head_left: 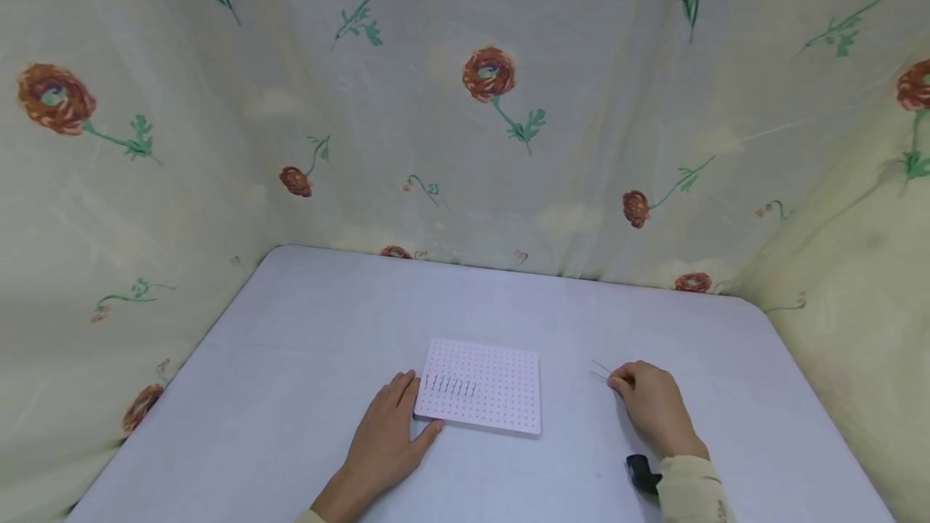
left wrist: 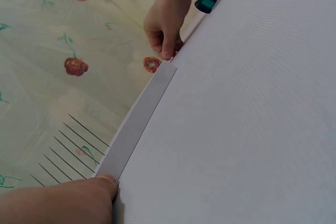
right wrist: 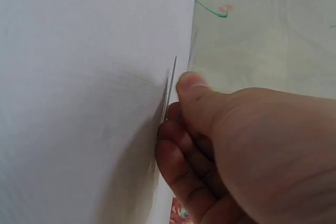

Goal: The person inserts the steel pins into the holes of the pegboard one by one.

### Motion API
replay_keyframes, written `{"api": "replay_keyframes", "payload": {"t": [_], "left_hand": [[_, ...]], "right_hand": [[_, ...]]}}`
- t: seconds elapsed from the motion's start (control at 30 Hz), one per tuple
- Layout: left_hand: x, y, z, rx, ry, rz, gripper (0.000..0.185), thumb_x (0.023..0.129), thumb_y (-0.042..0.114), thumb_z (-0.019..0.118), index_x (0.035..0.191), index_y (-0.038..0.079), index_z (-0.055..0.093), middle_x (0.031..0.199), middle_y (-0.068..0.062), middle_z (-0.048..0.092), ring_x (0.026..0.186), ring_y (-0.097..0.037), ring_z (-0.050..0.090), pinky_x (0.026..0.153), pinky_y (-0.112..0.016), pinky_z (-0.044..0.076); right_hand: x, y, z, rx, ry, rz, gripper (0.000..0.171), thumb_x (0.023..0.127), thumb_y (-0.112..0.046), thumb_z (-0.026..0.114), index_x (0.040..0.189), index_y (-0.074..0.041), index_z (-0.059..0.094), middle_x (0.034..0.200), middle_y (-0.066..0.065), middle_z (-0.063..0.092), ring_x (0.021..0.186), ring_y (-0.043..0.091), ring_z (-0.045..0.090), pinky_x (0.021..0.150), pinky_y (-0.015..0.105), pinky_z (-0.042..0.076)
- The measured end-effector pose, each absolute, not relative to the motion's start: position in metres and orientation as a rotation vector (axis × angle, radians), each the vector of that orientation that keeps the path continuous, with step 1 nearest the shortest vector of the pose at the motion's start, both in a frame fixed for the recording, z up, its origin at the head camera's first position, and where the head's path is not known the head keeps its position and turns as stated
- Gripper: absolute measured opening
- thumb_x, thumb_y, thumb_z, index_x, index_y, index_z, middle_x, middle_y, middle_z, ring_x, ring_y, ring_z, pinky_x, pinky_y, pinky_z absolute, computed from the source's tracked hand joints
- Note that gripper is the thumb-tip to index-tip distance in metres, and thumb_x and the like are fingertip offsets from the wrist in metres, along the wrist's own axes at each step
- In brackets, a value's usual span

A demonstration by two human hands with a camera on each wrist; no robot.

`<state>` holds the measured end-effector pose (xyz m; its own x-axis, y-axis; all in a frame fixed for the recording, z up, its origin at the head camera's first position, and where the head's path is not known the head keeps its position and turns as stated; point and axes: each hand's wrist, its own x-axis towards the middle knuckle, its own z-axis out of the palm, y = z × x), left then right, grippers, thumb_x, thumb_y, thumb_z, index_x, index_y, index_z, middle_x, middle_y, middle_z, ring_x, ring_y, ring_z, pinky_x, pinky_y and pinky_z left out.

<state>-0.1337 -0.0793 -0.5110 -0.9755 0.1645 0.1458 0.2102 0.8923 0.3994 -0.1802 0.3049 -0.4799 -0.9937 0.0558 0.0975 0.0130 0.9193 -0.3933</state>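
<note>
A white perforated board [head_left: 501, 390] lies on the table, with several thin metal pins [head_left: 451, 386] standing in a row in its left part. In the left wrist view the pins [left wrist: 79, 148] rise above the board's edge. My left hand [head_left: 385, 438] rests at the board's near left corner, fingers straight along the left side and thumb against the front edge. To the right of the board, my right hand [head_left: 654, 402] pinches a thin metal pin [right wrist: 172, 85] low over the tabletop. A second thin line beside it may be another pin or a shadow.
The white table [head_left: 327, 321] has rounded far corners. A flowered curtain [head_left: 436, 127] hangs behind it and along both sides. A dark curved piece [head_left: 643, 474] sits by the right sleeve [head_left: 693, 491].
</note>
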Motion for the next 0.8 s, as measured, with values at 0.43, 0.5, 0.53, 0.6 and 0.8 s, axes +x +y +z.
{"api": "replay_keyframes", "payload": {"t": [0.43,0.5,0.53,0.6,0.8], "left_hand": [[-0.133,-0.080,-0.511,-0.279,-2.955,-0.625,0.078,0.085,0.053,0.060,0.143,0.006,0.039,0.150,-0.011,0.036,0.142,-0.029,0.029,0.117,-0.047,0.025],[-0.133,-0.080,-0.511,-0.283,-2.955,-0.622,0.078,0.085,0.053,0.060,0.143,0.006,0.039,0.150,-0.011,0.036,0.142,-0.029,0.029,0.117,-0.047,0.025],[-0.133,-0.080,-0.511,-0.284,-2.955,-0.624,0.078,0.085,0.053,0.060,0.143,0.006,0.039,0.150,-0.011,0.036,0.142,-0.029,0.029,0.117,-0.047,0.025],[-0.133,-0.080,-0.511,-0.286,-2.954,-0.627,0.077,0.085,0.053,0.060,0.143,0.006,0.039,0.150,-0.011,0.036,0.142,-0.029,0.030,0.117,-0.047,0.025],[-0.134,-0.080,-0.512,-0.288,-2.956,-0.635,0.077,0.085,0.053,0.060,0.143,0.007,0.039,0.150,-0.010,0.036,0.142,-0.029,0.030,0.117,-0.046,0.025]], "right_hand": [[-0.179,0.289,-0.471,-0.087,-2.871,0.836,0.011,0.094,-0.020,0.056,0.099,-0.014,0.065,0.082,0.001,0.063,0.070,0.013,0.052,0.059,0.023,0.043],[-0.181,0.286,-0.471,-0.106,-2.845,0.872,0.013,0.094,-0.022,0.057,0.099,-0.014,0.067,0.085,0.002,0.063,0.074,0.014,0.053,0.063,0.023,0.043],[-0.181,0.285,-0.472,-0.119,-2.843,0.899,0.015,0.094,-0.024,0.057,0.100,-0.014,0.067,0.086,0.003,0.062,0.077,0.014,0.053,0.064,0.023,0.044],[-0.182,0.282,-0.472,-0.157,-2.850,0.956,0.019,0.094,-0.028,0.056,0.101,-0.014,0.066,0.090,0.004,0.062,0.081,0.015,0.053,0.067,0.024,0.044],[-0.184,0.275,-0.472,-0.217,-2.869,1.073,0.024,0.096,-0.035,0.052,0.102,-0.014,0.062,0.096,0.004,0.065,0.086,0.016,0.056,0.071,0.024,0.046]]}}
